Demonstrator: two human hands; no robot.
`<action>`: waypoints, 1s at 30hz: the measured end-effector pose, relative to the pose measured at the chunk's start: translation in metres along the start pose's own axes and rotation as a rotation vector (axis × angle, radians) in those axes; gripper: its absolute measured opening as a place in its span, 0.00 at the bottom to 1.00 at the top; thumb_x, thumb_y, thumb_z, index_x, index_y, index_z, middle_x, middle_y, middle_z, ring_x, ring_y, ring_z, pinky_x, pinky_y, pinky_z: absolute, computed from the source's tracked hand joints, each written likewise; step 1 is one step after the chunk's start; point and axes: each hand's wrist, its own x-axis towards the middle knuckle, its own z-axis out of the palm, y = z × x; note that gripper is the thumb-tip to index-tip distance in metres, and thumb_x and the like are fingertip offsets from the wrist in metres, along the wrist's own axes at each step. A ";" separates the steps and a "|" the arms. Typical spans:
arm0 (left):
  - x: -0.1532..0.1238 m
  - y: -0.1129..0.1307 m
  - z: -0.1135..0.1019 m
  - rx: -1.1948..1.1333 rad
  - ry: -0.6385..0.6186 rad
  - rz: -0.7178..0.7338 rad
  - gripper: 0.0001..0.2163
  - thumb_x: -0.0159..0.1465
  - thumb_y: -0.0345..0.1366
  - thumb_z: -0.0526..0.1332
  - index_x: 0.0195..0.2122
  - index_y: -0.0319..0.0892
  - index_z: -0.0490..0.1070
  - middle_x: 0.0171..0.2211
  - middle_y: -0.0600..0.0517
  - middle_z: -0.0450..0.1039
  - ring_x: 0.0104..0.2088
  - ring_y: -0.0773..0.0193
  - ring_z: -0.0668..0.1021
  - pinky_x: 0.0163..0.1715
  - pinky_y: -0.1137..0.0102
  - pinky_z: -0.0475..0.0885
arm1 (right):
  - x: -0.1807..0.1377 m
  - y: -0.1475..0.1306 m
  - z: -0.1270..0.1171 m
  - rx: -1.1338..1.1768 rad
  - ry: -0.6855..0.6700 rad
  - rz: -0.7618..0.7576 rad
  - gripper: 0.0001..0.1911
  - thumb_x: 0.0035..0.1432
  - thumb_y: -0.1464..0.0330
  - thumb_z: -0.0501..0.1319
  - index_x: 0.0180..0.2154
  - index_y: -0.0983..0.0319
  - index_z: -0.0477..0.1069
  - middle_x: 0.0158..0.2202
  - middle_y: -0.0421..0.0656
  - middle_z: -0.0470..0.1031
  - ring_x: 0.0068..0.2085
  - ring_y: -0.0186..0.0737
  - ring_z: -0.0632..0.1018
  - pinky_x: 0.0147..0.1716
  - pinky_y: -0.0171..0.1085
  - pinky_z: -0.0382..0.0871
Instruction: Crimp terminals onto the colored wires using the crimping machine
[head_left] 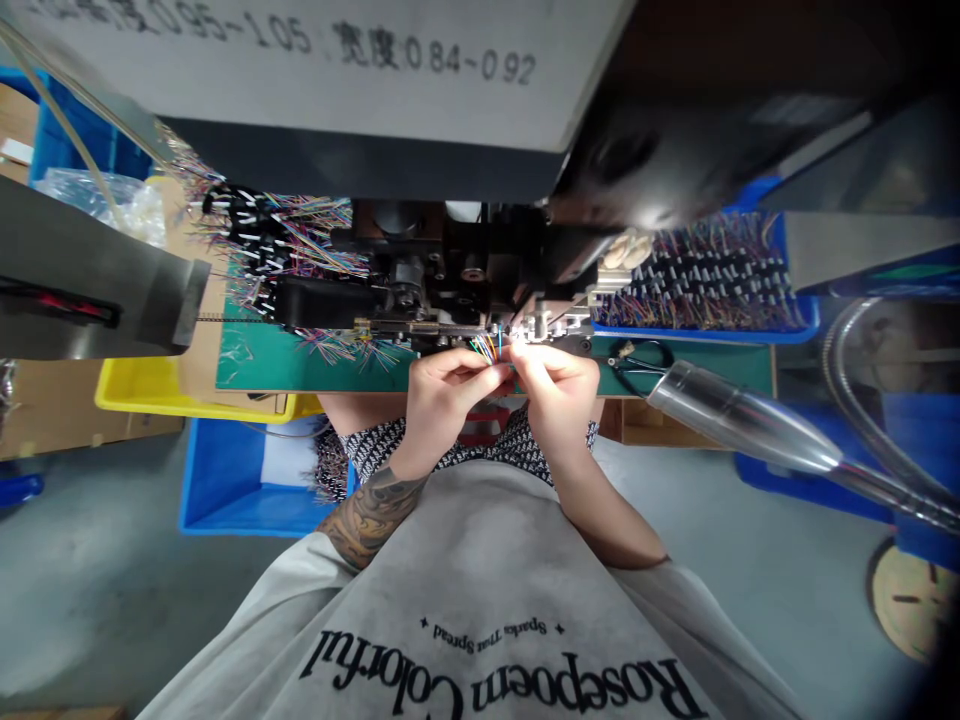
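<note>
Before the terminal crimping press (471, 272), the left hand (442, 400) pinches a fan of coloured wires (486, 348), seemingly so strands stand apart near the tooling (541, 325); just beside, the right hand (559, 388) has fingertips pressed together, perhaps for precision, anything pinched too small to tell

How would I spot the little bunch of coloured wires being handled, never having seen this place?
Find the dark machine over the green work surface; at its front, the left hand and right hand are close together. The coloured wires poke up from the left hand's pinch. Unlike the heaped bundles farther left, this small bunch is held.
</note>
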 end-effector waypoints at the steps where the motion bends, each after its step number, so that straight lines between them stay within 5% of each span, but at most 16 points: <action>1: 0.000 0.000 0.000 0.006 -0.001 0.001 0.08 0.60 0.41 0.73 0.31 0.43 0.81 0.31 0.52 0.83 0.32 0.62 0.83 0.35 0.66 0.83 | -0.001 0.000 0.000 -0.013 -0.003 -0.015 0.14 0.60 0.60 0.66 0.27 0.60 0.82 0.20 0.38 0.71 0.25 0.33 0.71 0.27 0.36 0.68; 15: 0.000 0.003 0.003 0.014 -0.003 0.020 0.09 0.58 0.41 0.76 0.32 0.42 0.82 0.33 0.51 0.83 0.34 0.62 0.83 0.39 0.65 0.83 | 0.002 -0.006 0.001 -0.031 0.073 -0.055 0.22 0.62 0.63 0.65 0.18 0.61 0.66 0.18 0.35 0.57 0.23 0.30 0.60 0.22 0.34 0.56; 25: 0.000 0.000 -0.001 0.037 -0.002 0.033 0.05 0.60 0.38 0.73 0.33 0.43 0.83 0.31 0.52 0.84 0.31 0.62 0.83 0.34 0.67 0.81 | -0.003 0.001 0.000 -0.050 -0.003 -0.041 0.14 0.60 0.59 0.66 0.27 0.59 0.81 0.20 0.38 0.67 0.26 0.34 0.70 0.26 0.36 0.66; 30: -0.001 0.001 0.000 0.033 -0.031 0.047 0.05 0.60 0.38 0.74 0.31 0.44 0.82 0.30 0.53 0.83 0.31 0.64 0.82 0.36 0.67 0.81 | -0.001 0.000 0.001 -0.028 0.058 -0.048 0.18 0.61 0.60 0.66 0.22 0.60 0.78 0.18 0.37 0.65 0.23 0.31 0.66 0.24 0.35 0.63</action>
